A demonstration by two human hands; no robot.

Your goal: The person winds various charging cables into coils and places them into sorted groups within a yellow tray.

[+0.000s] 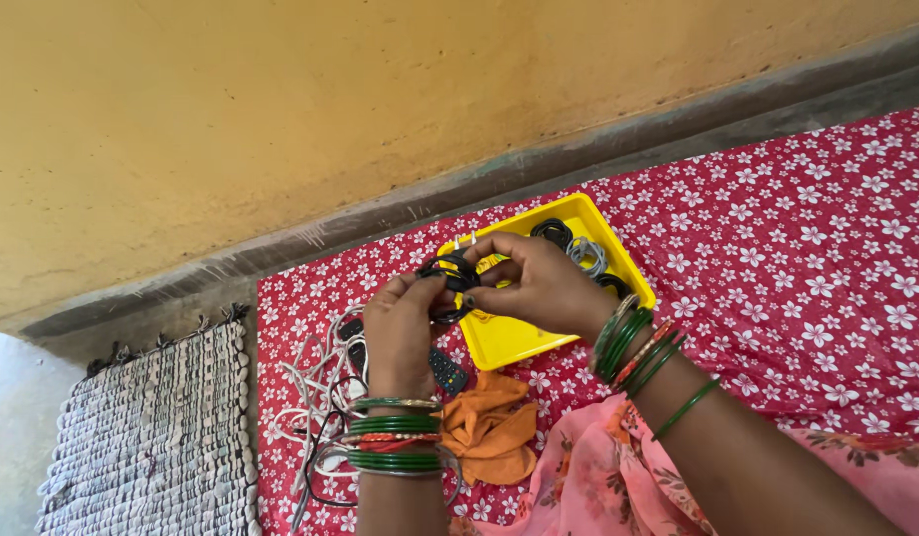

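I see both hands closed around one coiled black cable (449,276), held just above the near-left corner of the yellow plastic tray (514,337). My left hand (400,333) pinches the coil's lower side; the fingers of my right hand (539,283) curl tight over its top, a white plug end poking up beyond the fingertips. Past my right knuckles, three bundled cables, two black and one grey (586,253), already lie in the tray. Below my left wrist a loose tangle of white and black cords (315,397) remains unwound, beside a crumpled orange cloth (491,427). I judge the work partway done.
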